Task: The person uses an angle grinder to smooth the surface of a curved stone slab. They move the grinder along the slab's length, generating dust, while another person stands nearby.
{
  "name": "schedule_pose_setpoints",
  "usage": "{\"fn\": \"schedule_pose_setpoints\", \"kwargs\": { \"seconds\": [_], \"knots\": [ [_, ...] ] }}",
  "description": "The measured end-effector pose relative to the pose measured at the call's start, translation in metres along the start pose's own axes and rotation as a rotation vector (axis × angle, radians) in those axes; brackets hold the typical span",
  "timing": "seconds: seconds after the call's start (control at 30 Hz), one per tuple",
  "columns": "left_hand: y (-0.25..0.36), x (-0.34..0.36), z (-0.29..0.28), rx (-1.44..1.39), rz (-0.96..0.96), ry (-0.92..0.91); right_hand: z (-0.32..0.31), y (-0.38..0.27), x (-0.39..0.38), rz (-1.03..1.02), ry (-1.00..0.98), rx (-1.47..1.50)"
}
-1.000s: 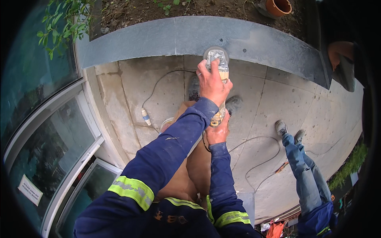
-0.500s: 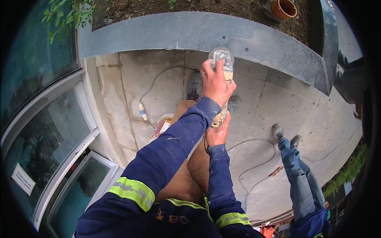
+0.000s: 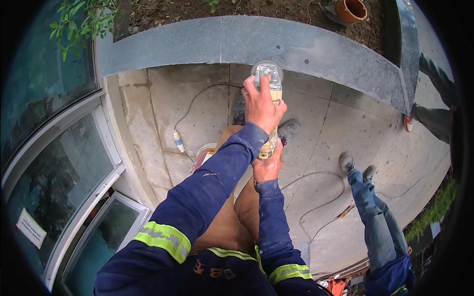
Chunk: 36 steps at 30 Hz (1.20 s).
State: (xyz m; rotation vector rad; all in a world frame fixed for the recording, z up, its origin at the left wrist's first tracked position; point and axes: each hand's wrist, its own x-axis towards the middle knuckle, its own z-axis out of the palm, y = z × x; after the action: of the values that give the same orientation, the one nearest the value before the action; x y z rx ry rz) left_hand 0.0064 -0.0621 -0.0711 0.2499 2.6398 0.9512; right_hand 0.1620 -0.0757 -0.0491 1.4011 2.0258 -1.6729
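Note:
A dust-covered yellow and grey angle grinder (image 3: pixel 269 148) is held in both my hands, pointing away from me. My left hand (image 3: pixel 264 106) wraps over the front of its body, fingers curled around the head. Nearer to me, my right hand (image 3: pixel 268 167) grips the rear of the body; part of its fingers is hidden beneath the tool. The round disc (image 3: pixel 256 69) sits at the near edge of the grey stone ledge (image 3: pixel 168 42), overlapping it; I cannot tell whether it touches. My left forearm hides part of a bucket (image 3: pixel 201 157) with a reddish side.
A cable (image 3: pixel 197 96) with a blue-and-white connector (image 3: pixel 178 141) lies left on the pavement; another cable (image 3: pixel 340 185) curves right. A person in jeans (image 3: pixel 370 212) stands there, another person's legs (image 3: pixel 429 121) farther off. Behind the ledge are soil and an orange pot (image 3: pixel 351 10). Glazed doors (image 3: pixel 64 182) line the left.
The grinder and both my hands have shifted slightly left along the ledge's edge. At the far right, the other person's legs and a red shoe have come into view.

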Motion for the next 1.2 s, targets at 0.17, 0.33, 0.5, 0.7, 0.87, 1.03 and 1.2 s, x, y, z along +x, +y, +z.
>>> {"fn": "schedule_pose_setpoints", "kwargs": {
  "seconds": [0.17, 0.33, 0.5, 0.7, 0.87, 1.03, 1.2],
  "knots": [
    [0.003, 0.005, 0.001, -0.007, 0.011, -0.002, 0.003, -0.013, 0.000, -0.040, 0.055, 0.006],
    [0.000, 0.003, -0.001, 0.000, 0.006, -0.004, 0.003, -0.012, -0.003, 0.007, 0.034, 0.035],
    [0.002, 0.006, 0.000, -0.017, 0.013, -0.016, 0.005, -0.014, 0.002, -0.052, 0.053, 0.026],
    [-0.002, 0.003, -0.001, 0.004, 0.023, 0.013, 0.007, -0.006, 0.002, -0.005, 0.009, 0.029],
    [0.006, 0.005, 0.000, 0.002, -0.009, -0.068, 0.007, -0.010, 0.000, -0.070, 0.077, 0.008],
    [0.001, 0.008, 0.000, 0.007, 0.040, 0.006, 0.008, -0.010, 0.003, -0.084, 0.056, 0.008],
    [0.004, 0.003, 0.000, 0.008, 0.012, -0.054, 0.012, -0.005, -0.003, -0.151, 0.111, 0.042]
  ]
}}
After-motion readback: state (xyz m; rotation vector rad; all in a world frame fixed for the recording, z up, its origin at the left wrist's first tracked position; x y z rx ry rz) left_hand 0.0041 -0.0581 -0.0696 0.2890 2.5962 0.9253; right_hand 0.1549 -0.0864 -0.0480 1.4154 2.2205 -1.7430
